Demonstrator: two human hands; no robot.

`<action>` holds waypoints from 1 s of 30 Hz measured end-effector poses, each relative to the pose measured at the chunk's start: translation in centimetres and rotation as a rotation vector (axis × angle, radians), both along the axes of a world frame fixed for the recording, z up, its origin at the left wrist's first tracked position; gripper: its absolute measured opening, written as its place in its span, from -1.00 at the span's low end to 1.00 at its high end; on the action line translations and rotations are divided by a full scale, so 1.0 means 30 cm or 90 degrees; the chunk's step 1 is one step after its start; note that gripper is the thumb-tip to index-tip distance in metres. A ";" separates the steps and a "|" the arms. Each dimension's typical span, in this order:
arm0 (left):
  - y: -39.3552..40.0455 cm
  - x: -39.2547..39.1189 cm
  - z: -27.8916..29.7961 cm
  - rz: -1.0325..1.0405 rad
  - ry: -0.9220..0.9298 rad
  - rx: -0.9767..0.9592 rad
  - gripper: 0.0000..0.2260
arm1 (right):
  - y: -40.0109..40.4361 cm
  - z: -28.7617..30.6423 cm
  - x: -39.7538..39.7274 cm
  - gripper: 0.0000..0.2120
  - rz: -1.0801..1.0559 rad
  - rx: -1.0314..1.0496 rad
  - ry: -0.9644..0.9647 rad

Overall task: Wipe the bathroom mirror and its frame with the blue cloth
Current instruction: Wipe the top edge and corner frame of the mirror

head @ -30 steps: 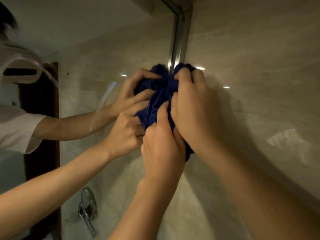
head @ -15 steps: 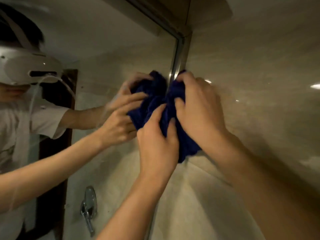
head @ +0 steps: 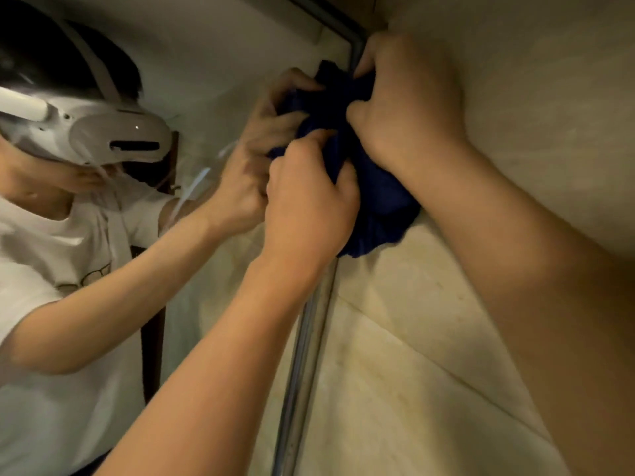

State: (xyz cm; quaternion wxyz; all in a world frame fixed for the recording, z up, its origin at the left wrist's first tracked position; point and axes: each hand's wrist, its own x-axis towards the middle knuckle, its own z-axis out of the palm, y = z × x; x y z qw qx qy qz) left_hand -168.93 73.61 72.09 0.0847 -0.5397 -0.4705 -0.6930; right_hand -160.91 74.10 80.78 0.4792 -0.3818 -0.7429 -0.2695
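Note:
A bunched dark blue cloth is pressed against the mirror's metal frame, just below the frame's top right corner. My left hand grips the cloth's lower left part with curled fingers. My right hand grips its upper right part, knuckles against the beige wall. The mirror glass lies left of the frame and reflects both hands and the cloth. Most of the cloth is hidden under my hands.
A beige marble wall with tile seams runs right of the frame. The mirror shows a person in a white shirt wearing a white headset, and a dark door frame behind.
Both hands have carried the cloth up along the frame's right edge towards its top corner. The view has tilted, so more of the reflected person shows.

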 end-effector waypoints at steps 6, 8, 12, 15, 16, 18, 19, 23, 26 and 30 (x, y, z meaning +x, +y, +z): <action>-0.015 0.015 -0.281 -0.024 0.016 -0.055 -0.62 | -0.021 -0.302 -0.038 -0.77 -0.054 0.031 -0.043; -0.041 0.010 -0.376 -0.035 0.012 -0.096 -0.60 | -0.037 -0.401 -0.039 -0.81 -0.062 -0.017 -0.049; -0.118 0.007 -0.573 -0.039 -0.001 -0.225 -0.60 | -0.094 -0.590 -0.034 -0.73 -0.116 -0.181 -0.129; -0.141 -0.021 -0.640 -0.067 -0.022 -0.286 -0.64 | -0.118 -0.647 -0.029 -0.74 -0.093 -0.285 -0.108; -0.145 -0.029 -0.636 -0.071 -0.021 -0.287 -0.65 | -0.125 -0.640 -0.025 -0.74 -0.088 -0.306 -0.107; -0.160 -0.037 -0.585 -0.067 -0.033 -0.257 -0.67 | -0.138 -0.587 -0.016 -0.72 -0.078 -0.315 -0.088; -0.166 -0.038 -0.542 -0.061 -0.045 -0.230 -0.67 | -0.148 -0.542 -0.012 -0.70 -0.068 -0.299 -0.067; -0.158 -0.030 -0.308 -0.059 -0.096 -0.124 -0.66 | -0.180 -0.316 -0.023 -0.61 -0.051 -0.120 0.005; -0.127 -0.004 -0.197 -0.045 -0.076 -0.126 -0.60 | -0.138 -0.229 -0.040 -0.68 -0.124 -0.028 -0.050; -0.094 0.044 -0.241 0.002 -0.057 -0.148 -0.61 | -0.058 -0.277 -0.038 -0.75 -0.130 -0.050 -0.071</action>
